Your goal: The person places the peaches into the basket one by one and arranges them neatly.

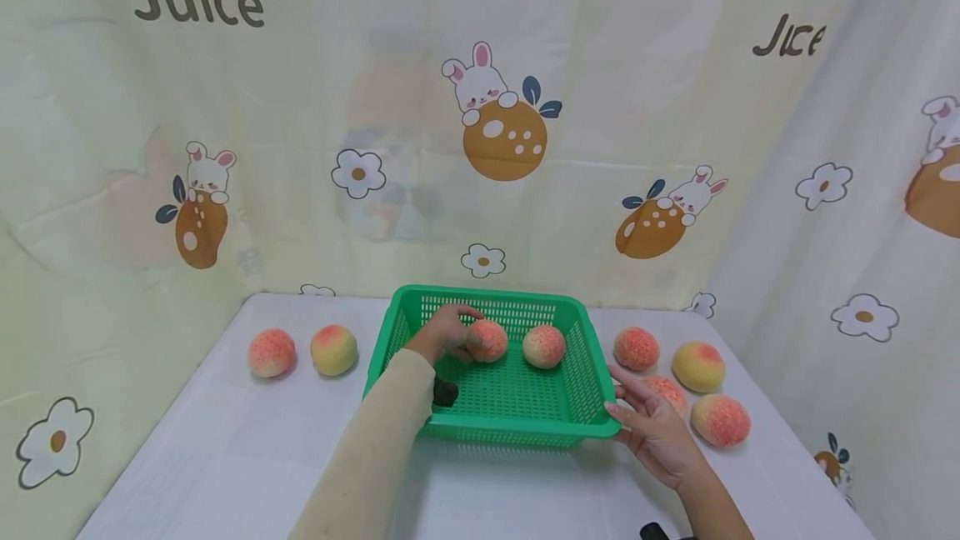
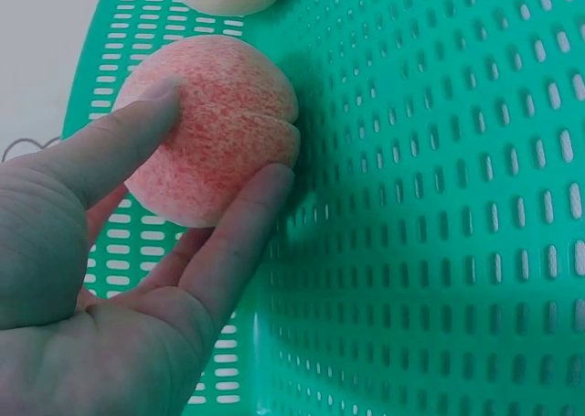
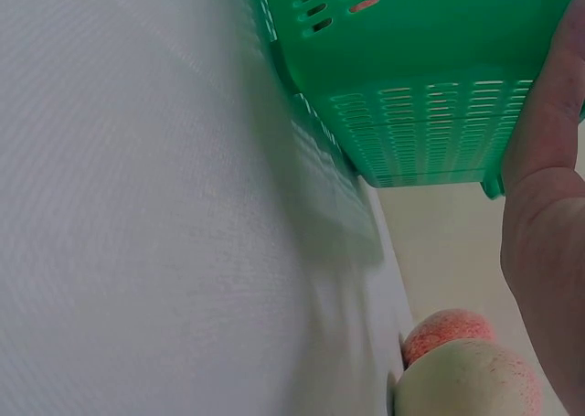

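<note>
A pinkish peach point(image 1: 488, 341) is being gripped in the left hand point(image 1: 452, 333), inside the green basket point(image 1: 491, 433), thumb on one side and fingertips on the other, so the fingers are pretty clearly clamped on it. A bit of its left side is covered by that hand in the head view.

The basket's near right corner is held by the right hand point(image 1: 654, 432), thumb at the rim and the other fingers set against the outside; how hard it's squeezed can't be told.

As for what's in the way: the held peach is boxed in by the basket walls, and a second peach point(image 1: 544, 347) is parked just to its right, not touching. The near left part of the basket is blocked from sight by the beige sleeve point(image 1: 375, 448).

Outside, a pink peach point(image 1: 272, 352) and a yellowish peach point(image 1: 333, 350) are left sitting on the white table point(image 1: 217, 457) to the left. The right side's more crowded: a red peach point(image 1: 637, 348), a yellow peach point(image 1: 698, 366), and a big pink one point(image 1: 721, 420) are bunched near the right hand, plus a half-hidden peach point(image 1: 665, 394) that's partly covered by it. Everything's backed by a bunny-print curtain point(image 1: 405, 90).
</note>
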`<action>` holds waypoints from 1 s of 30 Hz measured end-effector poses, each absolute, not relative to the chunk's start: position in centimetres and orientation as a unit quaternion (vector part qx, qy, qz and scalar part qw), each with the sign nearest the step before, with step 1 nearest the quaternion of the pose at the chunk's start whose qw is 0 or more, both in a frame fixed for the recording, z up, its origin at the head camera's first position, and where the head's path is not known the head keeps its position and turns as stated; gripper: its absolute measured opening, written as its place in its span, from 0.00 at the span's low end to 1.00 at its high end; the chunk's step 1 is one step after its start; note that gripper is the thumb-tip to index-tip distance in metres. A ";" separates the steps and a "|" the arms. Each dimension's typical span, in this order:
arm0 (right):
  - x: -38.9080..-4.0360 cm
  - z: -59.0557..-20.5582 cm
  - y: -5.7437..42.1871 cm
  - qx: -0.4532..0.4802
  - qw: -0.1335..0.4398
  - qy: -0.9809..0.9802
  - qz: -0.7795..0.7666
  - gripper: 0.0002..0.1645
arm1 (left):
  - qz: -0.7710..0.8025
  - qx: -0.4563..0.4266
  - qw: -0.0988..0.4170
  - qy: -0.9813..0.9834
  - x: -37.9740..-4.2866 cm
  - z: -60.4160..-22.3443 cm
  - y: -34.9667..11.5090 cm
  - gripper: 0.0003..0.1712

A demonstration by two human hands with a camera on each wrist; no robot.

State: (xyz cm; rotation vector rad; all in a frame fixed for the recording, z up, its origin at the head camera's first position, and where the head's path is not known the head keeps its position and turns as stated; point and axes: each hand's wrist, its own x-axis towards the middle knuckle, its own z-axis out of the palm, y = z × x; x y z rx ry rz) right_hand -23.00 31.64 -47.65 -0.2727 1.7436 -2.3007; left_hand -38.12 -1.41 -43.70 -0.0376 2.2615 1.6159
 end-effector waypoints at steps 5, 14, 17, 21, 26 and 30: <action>-23.1 -47.8 31.6 -0.105 0.124 0.588 -0.793 0.40 | 0.570 -0.005 0.184 0.801 -37.7 -43.4 -1.7 0.33; -23.1 -47.7 31.5 -0.078 0.121 0.602 -0.786 0.42 | 0.563 0.020 0.176 0.807 -37.6 -43.0 -2.8 0.32; -23.2 -47.7 31.4 -0.067 0.118 0.607 -0.783 0.43 | 0.564 0.036 0.182 0.805 -37.5 -42.7 -3.3 0.31; -23.1 -47.7 31.4 -0.070 0.116 0.608 -0.782 0.43 | 0.579 0.070 0.199 0.787 -37.2 -42.0 -4.1 0.32; -23.1 -47.6 31.4 -0.073 0.117 0.603 -0.785 0.43 | 0.604 0.100 0.212 0.762 -36.7 -41.1 -4.7 0.33; -23.0 -47.6 31.4 -0.078 0.118 0.600 -0.787 0.43 | 0.618 0.108 0.210 0.750 -36.3 -40.5 -4.9 0.32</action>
